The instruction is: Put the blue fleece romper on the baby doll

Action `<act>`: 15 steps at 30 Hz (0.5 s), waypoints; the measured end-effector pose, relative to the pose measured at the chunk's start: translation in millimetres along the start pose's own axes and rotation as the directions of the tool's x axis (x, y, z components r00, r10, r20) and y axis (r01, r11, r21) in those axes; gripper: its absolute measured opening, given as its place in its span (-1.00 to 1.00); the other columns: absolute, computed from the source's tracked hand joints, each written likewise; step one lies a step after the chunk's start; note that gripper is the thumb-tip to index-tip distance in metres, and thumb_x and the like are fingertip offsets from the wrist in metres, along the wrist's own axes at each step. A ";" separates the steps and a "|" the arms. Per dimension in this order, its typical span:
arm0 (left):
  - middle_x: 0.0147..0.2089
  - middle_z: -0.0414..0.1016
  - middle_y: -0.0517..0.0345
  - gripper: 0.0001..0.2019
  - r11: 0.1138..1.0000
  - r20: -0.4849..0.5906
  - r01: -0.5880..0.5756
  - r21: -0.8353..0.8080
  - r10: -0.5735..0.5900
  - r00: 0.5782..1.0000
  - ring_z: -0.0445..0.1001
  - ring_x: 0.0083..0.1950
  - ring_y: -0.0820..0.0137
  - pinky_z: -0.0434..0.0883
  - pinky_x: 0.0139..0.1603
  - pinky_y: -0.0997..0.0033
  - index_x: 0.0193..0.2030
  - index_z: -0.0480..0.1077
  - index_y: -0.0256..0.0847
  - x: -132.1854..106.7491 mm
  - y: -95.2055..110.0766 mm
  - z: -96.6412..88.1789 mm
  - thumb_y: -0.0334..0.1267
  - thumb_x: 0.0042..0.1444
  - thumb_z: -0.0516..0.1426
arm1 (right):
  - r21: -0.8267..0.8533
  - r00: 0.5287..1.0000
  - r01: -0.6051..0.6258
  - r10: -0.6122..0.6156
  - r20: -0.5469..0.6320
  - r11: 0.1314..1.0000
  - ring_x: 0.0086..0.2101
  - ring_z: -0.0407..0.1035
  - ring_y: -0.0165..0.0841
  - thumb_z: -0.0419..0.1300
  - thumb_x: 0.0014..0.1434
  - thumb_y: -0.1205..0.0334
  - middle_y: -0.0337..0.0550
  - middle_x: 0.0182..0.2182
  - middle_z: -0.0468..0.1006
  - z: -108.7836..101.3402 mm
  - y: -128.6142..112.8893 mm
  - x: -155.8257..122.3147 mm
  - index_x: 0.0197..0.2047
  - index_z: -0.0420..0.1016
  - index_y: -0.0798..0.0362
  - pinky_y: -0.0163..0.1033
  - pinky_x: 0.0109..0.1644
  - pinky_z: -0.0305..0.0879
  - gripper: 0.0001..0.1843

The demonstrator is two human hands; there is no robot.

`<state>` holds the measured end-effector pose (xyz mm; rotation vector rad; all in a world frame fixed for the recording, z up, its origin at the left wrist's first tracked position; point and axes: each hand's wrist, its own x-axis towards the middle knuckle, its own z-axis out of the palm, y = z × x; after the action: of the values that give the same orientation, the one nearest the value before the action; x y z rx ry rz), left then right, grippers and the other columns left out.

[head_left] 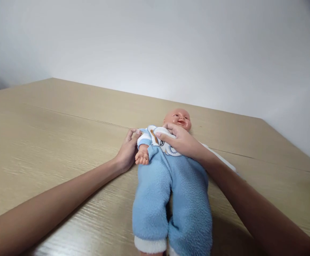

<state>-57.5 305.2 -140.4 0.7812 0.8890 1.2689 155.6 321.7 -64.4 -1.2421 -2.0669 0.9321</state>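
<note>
A baby doll (180, 119) lies face up on the table with its feet toward me. It wears a fleecy blue romper (153, 192) with white cuffs and an animal patch on the chest. At the doll's arm on the left side of the picture, my left hand (127, 151) has its thumb and fingers closed on the blue and white sleeve (144, 138). My right hand (180, 139) reaches across the chest, thumb and fingers gripping the romper's front below the chin. That hand and forearm hide part of the patch and the doll's other arm.
The light wooden table (72, 135) has a thin seam running across it. Something flat and white (220, 156) sticks out beyond my right forearm, partly hidden. A pale wall (144, 46) rises behind the table's far edge.
</note>
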 end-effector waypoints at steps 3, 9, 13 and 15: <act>-0.14 0.53 0.23 -0.69 0.998 0.049 -0.029 0.054 0.026 0.998 0.49 -0.20 0.46 0.48 -0.21 0.56 -0.09 0.36 -0.05 5.1 5.7 -1.9 0.01 0.29 0.36 | 0.218 0.999 -0.040 0.042 -0.006 0.975 -0.22 0.46 -0.30 0.31 0.35 -0.12 -0.25 -0.23 0.59 -1.6 10.8 -0.1 -0.12 0.49 -0.02 -0.28 -0.16 0.33 -0.67; -0.22 0.53 0.29 -0.56 0.999 0.190 0.034 0.042 -0.042 0.981 0.49 -0.24 0.48 0.48 -0.20 0.54 -0.15 0.35 -0.09 26.5 13.8 2.3 0.02 0.10 0.47 | 0.439 0.986 -0.151 0.105 0.128 0.886 -0.26 0.48 -0.34 0.40 0.29 -0.12 -0.29 -0.28 0.58 -5.4 15.3 -1.0 -0.14 0.45 -0.02 -0.30 -0.19 0.36 -0.63; -0.24 0.52 0.24 -0.51 0.997 0.236 0.055 0.054 -0.066 0.969 0.50 -0.25 0.43 0.50 -0.19 0.46 -0.22 0.40 -0.16 48.6 12.7 12.6 -0.04 -0.10 0.53 | 0.565 0.977 -0.188 0.095 0.190 0.803 -0.21 0.54 -0.33 0.43 0.27 -0.13 -0.24 -0.21 0.67 -4.9 15.2 -0.4 -0.06 0.50 -0.03 -0.30 -0.14 0.42 -0.60; -0.24 0.53 0.21 -0.54 0.996 0.250 0.054 0.076 -0.072 0.966 0.50 -0.25 0.41 0.50 -0.19 0.45 -0.24 0.44 -0.19 54.0 13.2 12.9 -0.06 -0.13 0.53 | 0.597 0.976 -0.204 0.114 0.185 0.776 -0.24 0.55 -0.34 0.48 0.23 -0.10 -0.27 -0.26 0.67 -5.0 15.2 -0.9 -0.09 0.49 -0.04 -0.32 -0.17 0.42 -0.60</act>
<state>-48.1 360.4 -129.5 0.9387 0.7471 1.0597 167.6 327.4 -73.4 -1.0127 -1.5479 1.6514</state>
